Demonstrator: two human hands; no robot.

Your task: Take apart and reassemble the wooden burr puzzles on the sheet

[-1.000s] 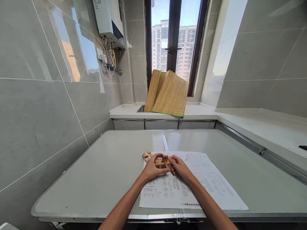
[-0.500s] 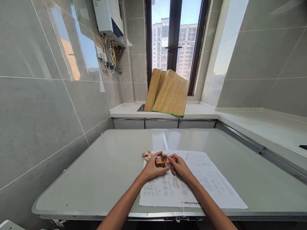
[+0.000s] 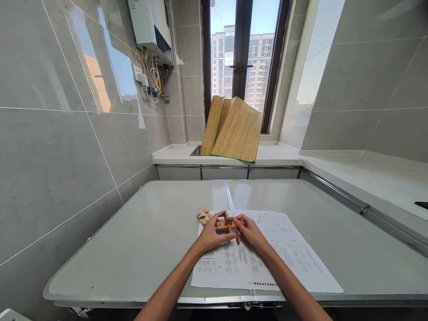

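Note:
My left hand [image 3: 211, 235] and my right hand [image 3: 249, 232] together grip a small wooden puzzle piece assembly [image 3: 225, 224], a cross of notched wooden bars, just above a printed instruction sheet [image 3: 287, 258]. Fingers of both hands pinch it from either side. A few loose wooden puzzle pieces [image 3: 203, 216] lie on the table just left of my left hand, at the sheet's far left corner.
The sheet lies on a grey table [image 3: 140, 240] against a tiled wall on the left. Beyond it a white counter [image 3: 277, 156] holds a folded bamboo mat [image 3: 234, 129] leaning at the window. A water heater [image 3: 150, 26] hangs high on the left wall.
Both hands keep hold of the wooden assembly and have turned it slightly. The view has shifted a little; nothing else has moved.

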